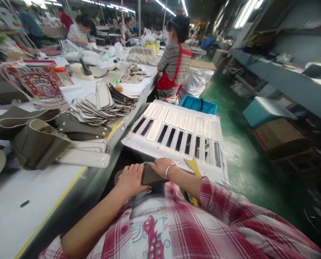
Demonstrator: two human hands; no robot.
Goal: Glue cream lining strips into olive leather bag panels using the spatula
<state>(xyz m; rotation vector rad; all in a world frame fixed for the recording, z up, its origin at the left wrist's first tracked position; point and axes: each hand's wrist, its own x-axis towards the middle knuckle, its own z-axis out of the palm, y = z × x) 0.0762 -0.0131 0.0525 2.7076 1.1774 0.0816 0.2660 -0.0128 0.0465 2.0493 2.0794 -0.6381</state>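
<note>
An olive-brown leather piece (152,176) is held low in front of my body. My left hand (132,180) is closed over its left part, with the fingers lying across the top. At its right end my right hand (161,167), with a bracelet at the wrist, grips the far edge; some of those fingers are hidden. Just beyond my hands is a white-covered slotted stand (165,149). Pale rounded leather strips (187,122) lie in a row on its far half, and dark open slots show on the near half.
To the left, a white worktable (49,190) bears stacked pale strips (95,104), folded olive leather parts (38,144) and a patterned bag (34,77). A co-worker in a red apron (173,68) sits ahead. Behind the stand is a blue crate (198,104); boxes (281,135) stand right.
</note>
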